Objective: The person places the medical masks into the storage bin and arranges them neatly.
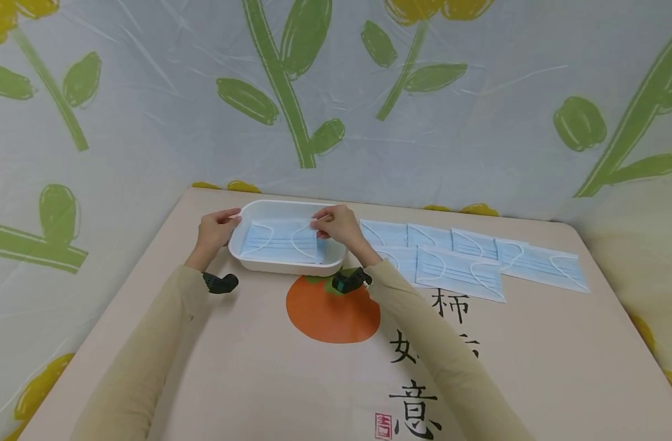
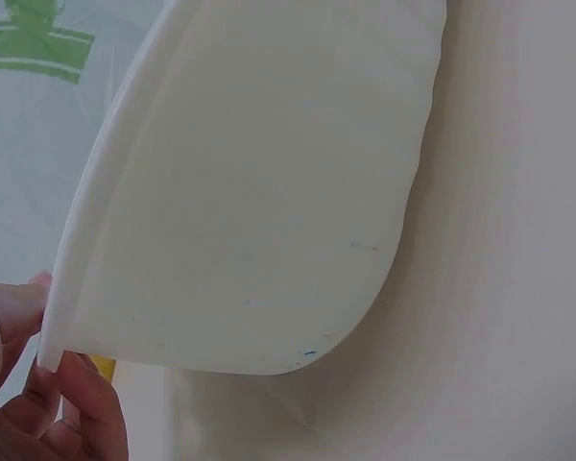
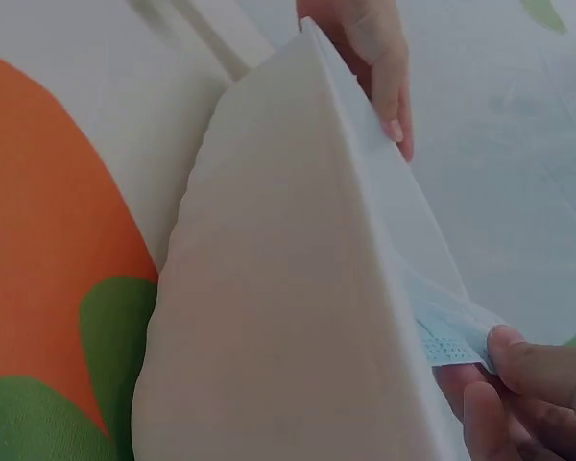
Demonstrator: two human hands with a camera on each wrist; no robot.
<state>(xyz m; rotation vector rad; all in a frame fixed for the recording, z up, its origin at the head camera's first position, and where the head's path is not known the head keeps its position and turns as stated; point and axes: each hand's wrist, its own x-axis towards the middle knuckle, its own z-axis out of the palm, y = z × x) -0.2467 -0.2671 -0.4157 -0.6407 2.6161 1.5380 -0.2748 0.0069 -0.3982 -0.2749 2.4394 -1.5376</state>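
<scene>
A white plastic basin (image 1: pixel 286 268) stands near the table's back edge, with light-blue face masks (image 1: pixel 283 239) lying inside it. My left hand (image 1: pixel 215 236) grips the basin's left rim; in the left wrist view the thumb is over the rim and the curled fingers (image 2: pixel 91 399) are under it. At the basin's right end, my right hand (image 1: pixel 338 225) pinches the edge of a face mask (image 3: pixel 456 336) between thumb and fingers. That mask's near corner rises just over the rim in the right wrist view, and the rest of it is hidden by the basin wall.
Several more face masks (image 1: pixel 459 269) lie flat in overlapping rows to the right of the basin. The tabletop (image 1: pixel 247 367) bears a printed orange persimmon (image 1: pixel 332 312) and black characters. A flower-printed curtain (image 1: pixel 176 122) hangs behind the table.
</scene>
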